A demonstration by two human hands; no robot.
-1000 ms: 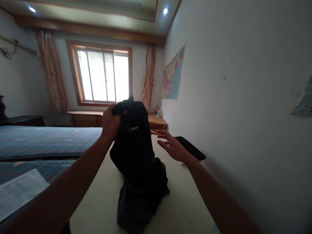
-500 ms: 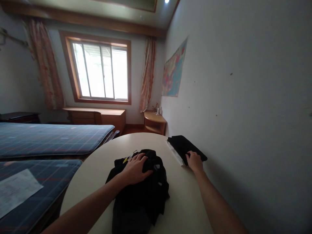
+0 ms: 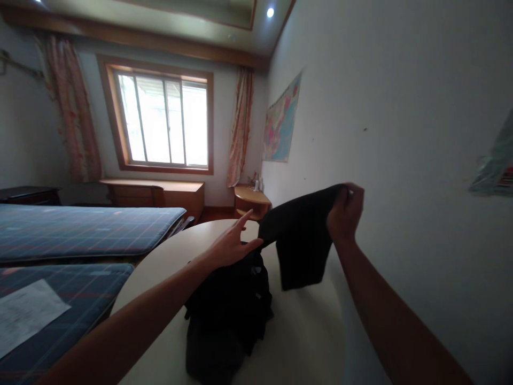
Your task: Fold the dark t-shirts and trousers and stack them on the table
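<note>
My right hand (image 3: 347, 213) is closed on the upper right corner of a floppy black folded item (image 3: 304, 235), holding it up above the table at the right. One part of it hangs down; I cannot tell whether it is cloth or a soft folder. My left hand (image 3: 230, 243) is open, thumb and fingers apart, close to the item's left end; whether they touch is unclear. Beneath my left hand, a crumpled black bag (image 3: 228, 305) with small grey pieces on its right side lies on the round cream table (image 3: 150, 289).
The white wall (image 3: 401, 224) rises close on the right, with a map (image 3: 282, 123) on it. Plaid mattresses (image 3: 88, 227) stand at the left, one bearing a paper sheet (image 3: 30, 315). A wooden desk (image 3: 176, 187) and corner shelf (image 3: 252, 195) are beyond the table.
My right hand has lifted the black item off the table, up and to the right. My left hand has left the bag's top and moved towards the item. Its white edge no longer shows.
</note>
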